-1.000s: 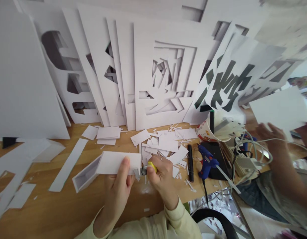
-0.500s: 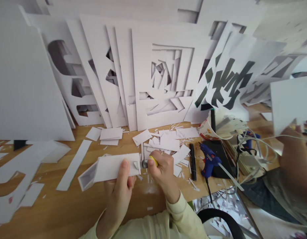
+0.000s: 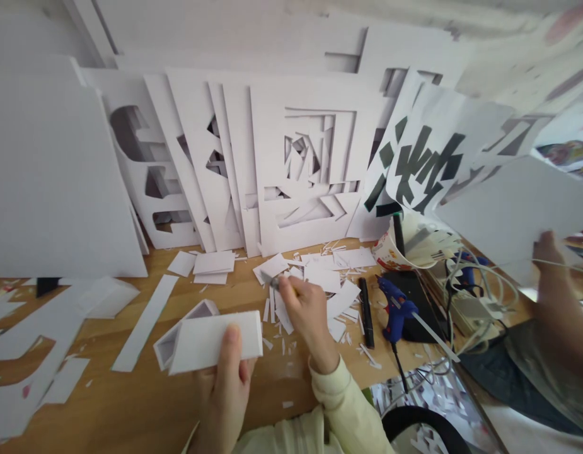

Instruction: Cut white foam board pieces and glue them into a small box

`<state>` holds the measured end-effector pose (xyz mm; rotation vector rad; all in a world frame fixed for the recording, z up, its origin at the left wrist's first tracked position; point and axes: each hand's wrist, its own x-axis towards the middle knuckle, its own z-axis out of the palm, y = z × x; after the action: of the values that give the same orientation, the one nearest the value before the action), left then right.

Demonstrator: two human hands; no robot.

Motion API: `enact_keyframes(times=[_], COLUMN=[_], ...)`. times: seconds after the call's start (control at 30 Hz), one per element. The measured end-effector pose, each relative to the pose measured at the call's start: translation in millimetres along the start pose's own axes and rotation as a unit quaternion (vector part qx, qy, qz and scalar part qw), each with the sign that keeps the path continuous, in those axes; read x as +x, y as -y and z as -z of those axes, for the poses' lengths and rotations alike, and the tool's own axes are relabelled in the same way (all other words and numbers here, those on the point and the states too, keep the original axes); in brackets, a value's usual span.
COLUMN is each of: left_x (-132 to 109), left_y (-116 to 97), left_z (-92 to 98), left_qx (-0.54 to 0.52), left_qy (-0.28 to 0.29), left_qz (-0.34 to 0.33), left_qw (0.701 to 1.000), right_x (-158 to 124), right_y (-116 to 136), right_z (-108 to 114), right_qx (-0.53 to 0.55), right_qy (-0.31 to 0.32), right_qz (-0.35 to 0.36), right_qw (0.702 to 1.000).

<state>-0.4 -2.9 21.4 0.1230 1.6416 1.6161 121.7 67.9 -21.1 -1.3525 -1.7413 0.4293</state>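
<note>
My left hand (image 3: 229, 384) grips a white foam-board piece (image 3: 210, 340), thumb on its top face and fingers beneath. The piece is folded or joined, with an angled hollow part (image 3: 187, 331) at its left end. Over the pile of white offcuts (image 3: 324, 277), my right hand (image 3: 305, 309) is closed round a small knife (image 3: 271, 279), its grey blade end pointing left toward the scraps. Most of the knife's handle is hidden by my fingers; a bit of yellow shows. The knife is apart from the foam-board piece.
White cut-out boards (image 3: 310, 157) lean along the back. To the right are a black marker (image 3: 366, 312), a blue glue gun (image 3: 396, 309), a paper cup (image 3: 395, 243) and tangled cables (image 3: 484, 284). Another person's hand (image 3: 553, 271) holds a large white sheet (image 3: 513, 208). A long strip (image 3: 144, 325) lies left.
My right hand has moved up and left with the knife, away from the foam-board piece. A small flap at the piece's right end is gone. The other person's sheet has shifted.
</note>
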Motion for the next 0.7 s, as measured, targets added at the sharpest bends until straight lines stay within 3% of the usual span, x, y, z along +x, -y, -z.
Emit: enact_keyframes(times=[0.17, 0.33, 0.7], left_x=[7, 10, 4], left_y=[3, 7, 9], left_z=[-1.8, -6.0, -5.8], left_qx=[-0.002, -0.012, -0.036], left_qy=[0.010, 0.004, 0.047], left_qz=[-0.025, -0.018, 0.010], left_qw=[1.000, 1.000, 0.998], right_x=[-16, -33, -36], right_y=[14, 33, 29], right_z=[12, 10, 12], right_qx=[0.023, 0.017, 0.002], right_qy=[0.011, 0.024, 0.036], right_qz=[0.041, 0.078, 0.078], right_qw=[0.999, 0.997, 0.996])
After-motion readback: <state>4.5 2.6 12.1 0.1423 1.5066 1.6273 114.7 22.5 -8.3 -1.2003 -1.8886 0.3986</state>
